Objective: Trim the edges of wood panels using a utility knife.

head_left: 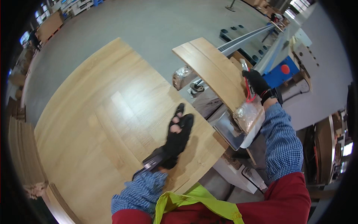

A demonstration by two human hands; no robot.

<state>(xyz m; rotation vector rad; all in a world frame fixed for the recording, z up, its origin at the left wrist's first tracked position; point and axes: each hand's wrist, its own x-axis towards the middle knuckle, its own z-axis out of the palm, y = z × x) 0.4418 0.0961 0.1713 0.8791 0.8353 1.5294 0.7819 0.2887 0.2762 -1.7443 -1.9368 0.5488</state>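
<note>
A large light-wood panel (123, 100) fills the left and middle, its surface glossy. My left hand (179, 134), in a black glove with some bare fingertips, is over the panel's right part with its fingers apart and nothing in it. A small dark device (154, 158) is strapped at that wrist. To the right, my gloved right hand (258, 83) is closed round a slim tool (244, 65) with a silvery end and red parts; the glove hides its middle. A red loop (251, 98) hangs below this hand. Beside it lies a narrow wood board (214, 71).
Clear plastic wrap (248, 114) bunches under the board's near end, by a grey tray (227, 128). A blue box with a red button (285, 69) and a long metal rail (246, 36) stand at the right. Stacked boards (24, 149) rise at the far left.
</note>
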